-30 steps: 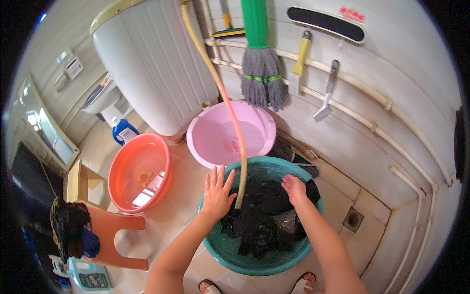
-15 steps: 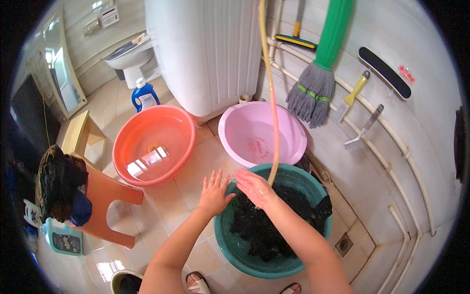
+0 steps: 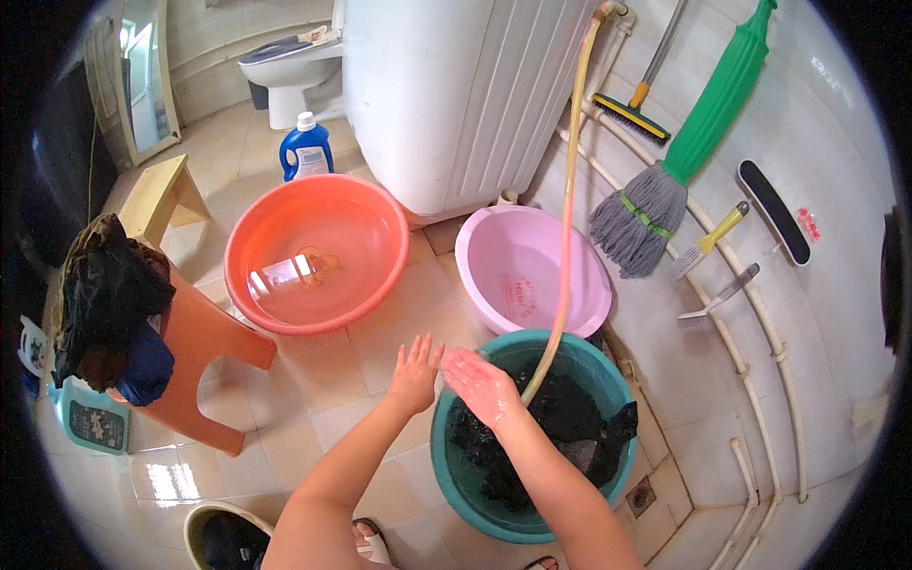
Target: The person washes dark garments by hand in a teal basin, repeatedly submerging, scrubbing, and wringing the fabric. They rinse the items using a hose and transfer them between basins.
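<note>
My left hand (image 3: 415,376) hovers beside the left rim of a teal basin (image 3: 454,487), its fingers spread and nothing in it. Wet and shiny, my right hand (image 3: 483,385) is stretched out flat over that basin's upper left edge, close to the left fingertips and holding nothing. Dark wet cloth (image 3: 560,408) lies in water inside the teal basin, partly covered by my right forearm. A yellowish hose (image 3: 568,214) hangs from a tap pipe, and its lower end reaches into this basin.
A pink basin (image 3: 503,247) and a water-filled orange basin (image 3: 380,285) stand beyond. Dark clothes (image 3: 109,294) are heaped on an orange stool (image 3: 214,328) at left. A blue bottle (image 3: 306,150) stands by a white washing machine (image 3: 427,104). A mop (image 3: 641,218) and brushes hang at right.
The view has shifted, so the surroundings sit differently in the picture. Both hands stay over the teal basin's left edge, with the right hand still flat and the left still spread.
</note>
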Demonstrator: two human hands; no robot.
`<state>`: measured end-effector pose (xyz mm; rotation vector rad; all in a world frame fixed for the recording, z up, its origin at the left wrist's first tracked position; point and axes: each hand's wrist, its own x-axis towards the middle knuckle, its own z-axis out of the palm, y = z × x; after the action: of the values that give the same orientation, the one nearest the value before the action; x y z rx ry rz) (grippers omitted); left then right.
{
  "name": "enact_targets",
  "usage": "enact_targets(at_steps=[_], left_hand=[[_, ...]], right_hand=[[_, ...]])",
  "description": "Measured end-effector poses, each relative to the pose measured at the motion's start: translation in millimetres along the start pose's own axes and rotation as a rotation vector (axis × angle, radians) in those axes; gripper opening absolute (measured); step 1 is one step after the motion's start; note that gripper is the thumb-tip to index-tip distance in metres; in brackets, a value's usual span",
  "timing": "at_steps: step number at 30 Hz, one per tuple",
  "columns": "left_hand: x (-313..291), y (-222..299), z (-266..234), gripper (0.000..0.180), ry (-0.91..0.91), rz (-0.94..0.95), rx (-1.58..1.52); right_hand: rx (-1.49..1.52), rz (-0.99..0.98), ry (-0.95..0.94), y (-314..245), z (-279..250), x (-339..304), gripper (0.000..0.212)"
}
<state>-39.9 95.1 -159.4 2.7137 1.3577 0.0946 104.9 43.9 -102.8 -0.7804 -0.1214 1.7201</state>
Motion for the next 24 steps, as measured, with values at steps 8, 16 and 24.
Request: enact_targets(at_steps=[8,16,24], left_hand=[[1,8,-3,0.059,-0.074,0.049,-0.009],[-2,5,-2,0.067,-0.043,0.092,0.046],[0,13,-8,0.058,-0.12,0.106,0.126]], right_hand=[[-0.182,-0.174,0.446,14,-12,-10,0.049],[-0.007,-0.146,0.504,22,-34,-2,0.044],[-0.101,-0.119,0.186,3,14,-7,0.056]])
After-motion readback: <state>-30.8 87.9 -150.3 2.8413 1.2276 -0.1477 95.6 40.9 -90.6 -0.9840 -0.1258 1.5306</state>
